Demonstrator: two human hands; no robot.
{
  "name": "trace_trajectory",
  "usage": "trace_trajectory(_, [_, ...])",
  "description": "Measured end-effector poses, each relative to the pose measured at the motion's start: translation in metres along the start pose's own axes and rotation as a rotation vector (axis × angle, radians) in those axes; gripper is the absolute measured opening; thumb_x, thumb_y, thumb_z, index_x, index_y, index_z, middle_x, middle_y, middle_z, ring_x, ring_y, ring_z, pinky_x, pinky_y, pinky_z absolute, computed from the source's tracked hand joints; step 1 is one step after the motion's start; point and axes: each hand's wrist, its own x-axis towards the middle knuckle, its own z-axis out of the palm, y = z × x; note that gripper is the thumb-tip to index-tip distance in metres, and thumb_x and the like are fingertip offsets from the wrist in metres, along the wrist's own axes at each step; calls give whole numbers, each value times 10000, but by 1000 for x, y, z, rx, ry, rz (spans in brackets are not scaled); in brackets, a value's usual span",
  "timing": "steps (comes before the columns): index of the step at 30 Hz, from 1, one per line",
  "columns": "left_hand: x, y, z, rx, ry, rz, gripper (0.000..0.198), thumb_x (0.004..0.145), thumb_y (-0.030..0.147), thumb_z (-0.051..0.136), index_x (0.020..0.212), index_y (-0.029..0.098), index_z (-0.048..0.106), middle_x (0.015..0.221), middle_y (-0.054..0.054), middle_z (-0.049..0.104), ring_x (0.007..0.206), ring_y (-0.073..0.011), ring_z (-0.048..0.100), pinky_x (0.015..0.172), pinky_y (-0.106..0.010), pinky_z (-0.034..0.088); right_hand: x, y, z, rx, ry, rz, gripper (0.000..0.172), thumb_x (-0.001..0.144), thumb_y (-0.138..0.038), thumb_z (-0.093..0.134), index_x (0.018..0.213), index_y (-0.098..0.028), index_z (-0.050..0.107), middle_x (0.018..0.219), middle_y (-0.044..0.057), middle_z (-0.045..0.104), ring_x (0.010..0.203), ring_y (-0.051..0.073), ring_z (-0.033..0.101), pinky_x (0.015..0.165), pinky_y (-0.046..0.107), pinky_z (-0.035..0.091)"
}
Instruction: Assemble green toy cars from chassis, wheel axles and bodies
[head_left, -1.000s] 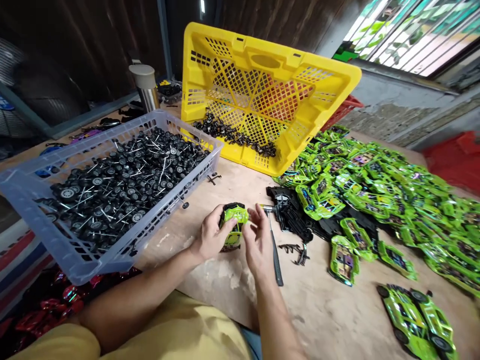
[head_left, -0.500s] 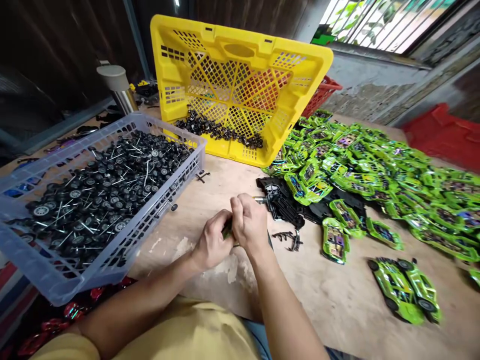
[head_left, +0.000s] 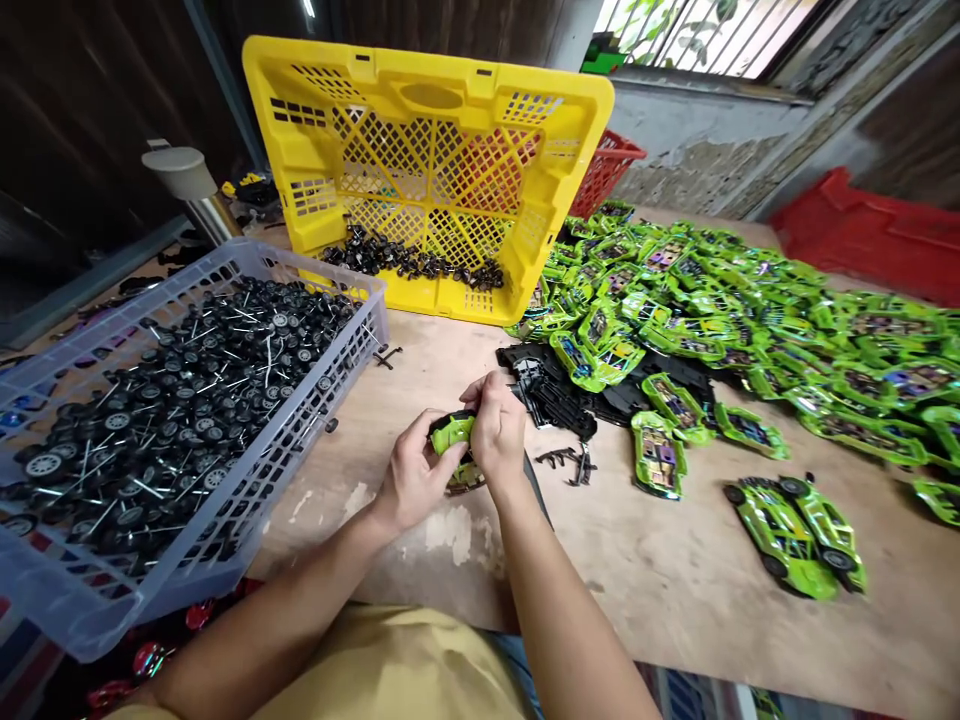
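Both my hands meet over the middle of the wooden table [head_left: 675, 590], closed around a small green toy car [head_left: 452, 434]. My left hand [head_left: 411, 478] cups the car from below and behind. My right hand [head_left: 495, 428] presses down on its front end with curled fingers. A dark handle of a tool [head_left: 535, 485] lies on the table just under my right wrist. Black chassis parts [head_left: 547, 395] are piled right beyond my hands.
A lilac basket [head_left: 225, 520] full of black wheels on axles stands at the left. A yellow crate [head_left: 427, 170] leans at the back with loose wheels in it. Many green car bodies [head_left: 750, 310] cover the right side; two finished green cars [head_left: 795, 535] lie near the front right.
The car, hidden between my hands half a second ago, shows again between them. My right hand has gone from open fingers beside the car to a grip on its front. My head has turned right.
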Motion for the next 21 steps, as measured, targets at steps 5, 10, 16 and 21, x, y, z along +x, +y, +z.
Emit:
trace_trajectory(5, [-1,13,2,177,-25,114,181,877,179,546,1056,178,573,976,-58,640,925,-175,615,860,-283,483,-3,-3,-1,-3,31,-59,436,1021,-429,286,681,-221,461,617,-30,493,549,114,476,571,254,360])
trace_trajectory(10, [-2,10,7,221,-25,158,190,873,158,534,1057,173,579,960,-67,630,934,-193,613,869,-310,482,-2,5,-5,-1,29,-40,416,1014,-426,312,682,-221,458,604,-33,485,539,114,468,562,256,349])
trace_trajectory(16, [-4,1,13,103,-25,72,200,863,185,586,1063,185,577,1020,-63,656,954,-183,636,871,-291,490,-9,13,-13,251,-31,58,460,1001,-524,279,870,-210,588,643,-19,541,616,137,554,615,265,440])
trace_trajectory(21, [-2,14,17,242,-66,205,202,837,109,545,1025,174,584,984,-71,659,957,-186,626,869,-299,485,-13,15,-12,142,57,16,456,999,-517,316,703,-219,493,572,-44,463,503,109,462,526,250,376])
